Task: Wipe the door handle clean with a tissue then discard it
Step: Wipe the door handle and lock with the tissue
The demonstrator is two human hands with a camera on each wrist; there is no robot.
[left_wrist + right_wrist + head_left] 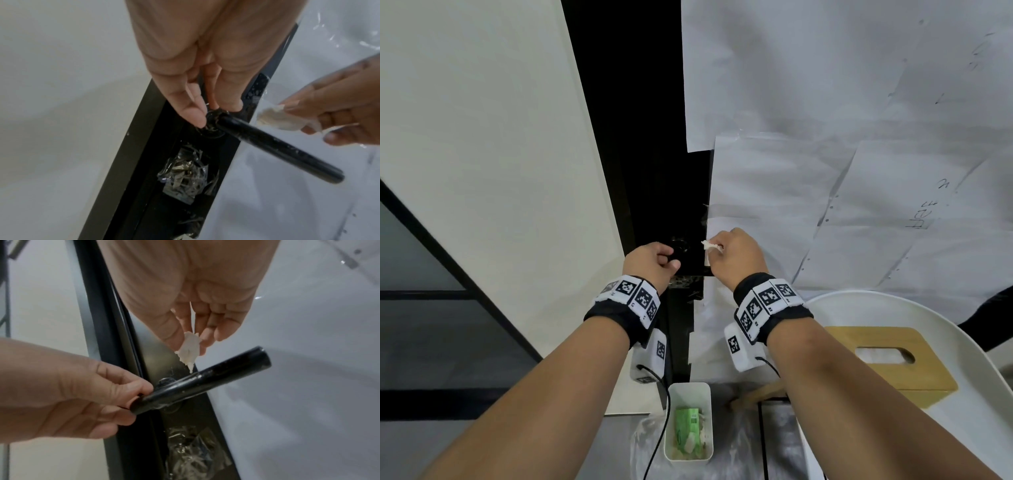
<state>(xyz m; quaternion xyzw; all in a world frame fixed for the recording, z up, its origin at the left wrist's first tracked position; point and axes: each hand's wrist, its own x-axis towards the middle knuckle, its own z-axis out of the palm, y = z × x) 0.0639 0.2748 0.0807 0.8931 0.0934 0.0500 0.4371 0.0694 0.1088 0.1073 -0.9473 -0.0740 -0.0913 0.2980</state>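
bare forearms, black wristbands [619,317] w/ white b&w marker tiles, white boxes underneath, prob cameras, thin black cables

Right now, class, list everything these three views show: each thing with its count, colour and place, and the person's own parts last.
door handle: one, black bar, on the dark door frame, sticking out towards the papered door.
tissue: one, white, crumpled, pinched just above the handle.
clear tape: one crinkled patch, on the frame below the handle.
paper sheets: several, white, taped over the door.
bin: one, white, on the floor below, holding a green packet and scraps.
tissue box: one, wooden, on the white chair at right.
wrist bands: two, black with printed markers.
left hand: holds the handle's pivot end.
right hand: pinches the tissue.
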